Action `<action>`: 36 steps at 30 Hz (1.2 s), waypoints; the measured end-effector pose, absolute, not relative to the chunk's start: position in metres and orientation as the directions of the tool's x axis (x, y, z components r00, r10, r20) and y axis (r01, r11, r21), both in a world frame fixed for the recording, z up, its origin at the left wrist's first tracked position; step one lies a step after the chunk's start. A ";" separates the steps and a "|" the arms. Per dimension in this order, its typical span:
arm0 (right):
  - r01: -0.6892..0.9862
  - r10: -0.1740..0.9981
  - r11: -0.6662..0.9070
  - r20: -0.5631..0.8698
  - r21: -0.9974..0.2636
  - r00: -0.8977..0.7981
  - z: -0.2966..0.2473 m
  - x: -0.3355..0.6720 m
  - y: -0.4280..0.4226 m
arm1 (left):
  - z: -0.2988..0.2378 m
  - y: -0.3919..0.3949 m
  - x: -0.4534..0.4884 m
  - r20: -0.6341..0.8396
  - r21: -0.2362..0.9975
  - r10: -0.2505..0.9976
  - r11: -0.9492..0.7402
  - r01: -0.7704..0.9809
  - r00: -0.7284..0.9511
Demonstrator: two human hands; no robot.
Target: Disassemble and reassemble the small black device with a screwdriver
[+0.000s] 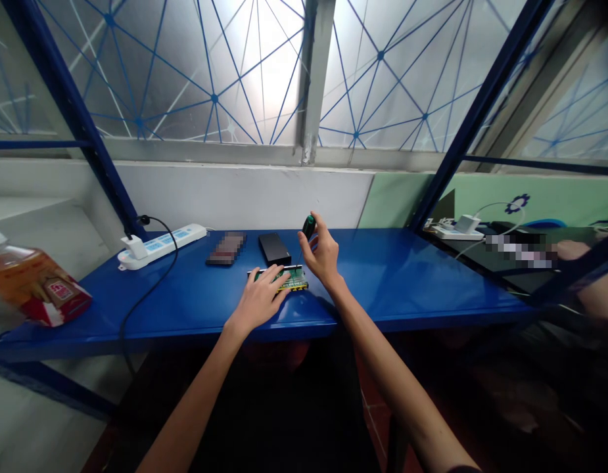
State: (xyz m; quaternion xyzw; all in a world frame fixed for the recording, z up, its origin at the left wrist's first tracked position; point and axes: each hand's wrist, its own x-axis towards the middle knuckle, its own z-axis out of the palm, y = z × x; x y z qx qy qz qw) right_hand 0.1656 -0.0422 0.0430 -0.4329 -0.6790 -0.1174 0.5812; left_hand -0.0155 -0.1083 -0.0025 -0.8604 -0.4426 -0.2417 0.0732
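Note:
A green circuit board (298,281) with a yellow strip along its near edge lies on the blue table. My left hand (264,289) rests across its left part, fingers spread and flat, covering much of it. My right hand (323,255) is closed around the green and black handle of a screwdriver (309,227). The screwdriver stands nearly upright, its thin shaft pointing down at the board's right part. Whether the tip touches the board, I cannot tell. Just behind the board lies a black rectangular box (274,248).
A dark phone-like slab (227,248) lies left of the box. Further left is a white power strip (165,246) with a plug and black cable (156,289). A drink bottle (37,282) stands far left. Another person's arm (597,282) shows at far right, near a charger (466,225).

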 end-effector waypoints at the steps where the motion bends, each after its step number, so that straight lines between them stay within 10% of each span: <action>1: 0.719 0.451 0.603 0.891 -0.345 0.049 0.043 0.166 -0.042 | -0.002 -0.108 -0.015 0.483 0.088 0.726 -0.597 0.798 0.490; 36: 0.757 0.394 0.589 0.918 -0.285 0.040 0.042 0.167 -0.041 | -0.004 -0.108 -0.016 0.491 0.101 0.722 -0.604 0.791 0.488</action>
